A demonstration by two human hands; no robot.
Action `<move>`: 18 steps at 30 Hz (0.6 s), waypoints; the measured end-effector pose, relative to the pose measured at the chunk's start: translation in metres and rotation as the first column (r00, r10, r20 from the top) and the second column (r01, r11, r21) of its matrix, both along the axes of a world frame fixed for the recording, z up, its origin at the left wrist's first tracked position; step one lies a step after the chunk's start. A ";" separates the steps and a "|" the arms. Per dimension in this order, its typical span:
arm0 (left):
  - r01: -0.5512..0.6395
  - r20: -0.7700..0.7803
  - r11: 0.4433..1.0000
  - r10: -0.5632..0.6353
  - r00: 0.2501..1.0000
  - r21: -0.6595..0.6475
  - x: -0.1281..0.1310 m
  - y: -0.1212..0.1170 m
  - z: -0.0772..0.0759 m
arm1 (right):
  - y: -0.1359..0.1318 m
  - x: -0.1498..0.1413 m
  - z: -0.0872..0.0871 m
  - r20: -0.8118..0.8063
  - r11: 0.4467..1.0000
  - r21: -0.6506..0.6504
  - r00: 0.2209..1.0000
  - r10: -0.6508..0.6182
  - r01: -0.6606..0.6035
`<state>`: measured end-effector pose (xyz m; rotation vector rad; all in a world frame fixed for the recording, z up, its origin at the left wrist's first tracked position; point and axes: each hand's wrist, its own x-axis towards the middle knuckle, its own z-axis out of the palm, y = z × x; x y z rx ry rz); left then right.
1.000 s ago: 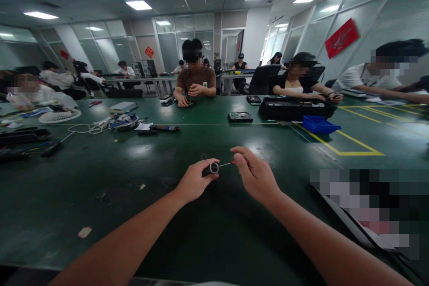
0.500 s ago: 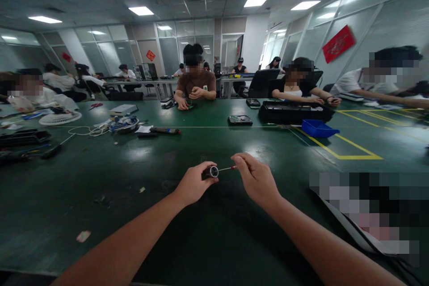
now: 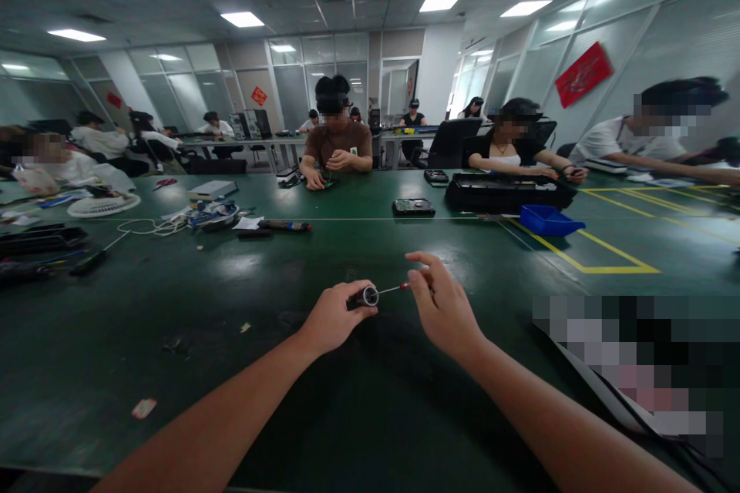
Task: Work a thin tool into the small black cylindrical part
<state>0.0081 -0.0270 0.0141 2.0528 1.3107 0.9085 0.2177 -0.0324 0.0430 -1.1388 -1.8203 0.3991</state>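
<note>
In the head view, my left hand (image 3: 332, 317) is wrapped round a dark cylinder with a silver-rimmed end (image 3: 371, 296), which faces right and toward me. My right hand (image 3: 442, 304) holds a small screwdriver (image 3: 404, 286) by its red handle, between the thumb and curled fingers. My right index finger is stretched out, off the handle. From the handle the thin shaft runs left to the cylinder's round end, and its tip touches or enters that end; I cannot tell which. Most of the cylinder's body is hidden in my left palm. Both hands are above the green table (image 3: 277, 408).
Ahead stand a hard drive (image 3: 414, 207), a blue bin (image 3: 551, 221) and a long black casing (image 3: 509, 192). To the left lie a coiled cable (image 3: 153, 226), a dark tool (image 3: 286, 226) and a white fan grille (image 3: 104, 205). A co-worker (image 3: 338, 142) sits opposite.
My right index finger has lifted and straightened away from the screwdriver handle. The handle sits slightly higher. My left hand and the cylinder have barely moved.
</note>
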 end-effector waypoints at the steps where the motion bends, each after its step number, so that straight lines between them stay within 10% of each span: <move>1: -0.007 -0.007 1.000 0.007 1.000 0.002 0.000 0.000 0.000 | 0.000 0.000 0.000 -0.006 1.000 0.012 1.000 0.010 -0.010; 18: -0.017 -0.058 1.000 0.018 0.998 0.019 0.001 0.000 0.002 | -0.004 -0.001 0.004 0.060 0.994 -0.102 0.998 0.032 -0.026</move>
